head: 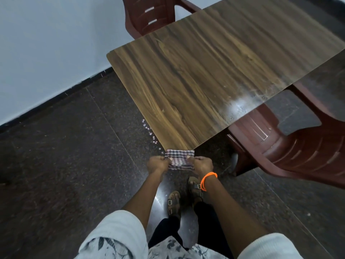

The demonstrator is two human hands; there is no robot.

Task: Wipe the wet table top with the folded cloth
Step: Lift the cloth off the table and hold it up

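A folded checked cloth hangs in the air just off the near corner of the wooden table top, level with its edge. My left hand pinches the cloth's left side and my right hand, with an orange band on the wrist, pinches its right side. A wet shiny patch with droplets lies on the table near its right edge. The rest of the top shows dark wood grain.
A red-brown plastic chair stands at the table's right side and another chair at the far left corner. Water drops dot the dark stone floor beside the table's left edge. A pale wall runs along the left.
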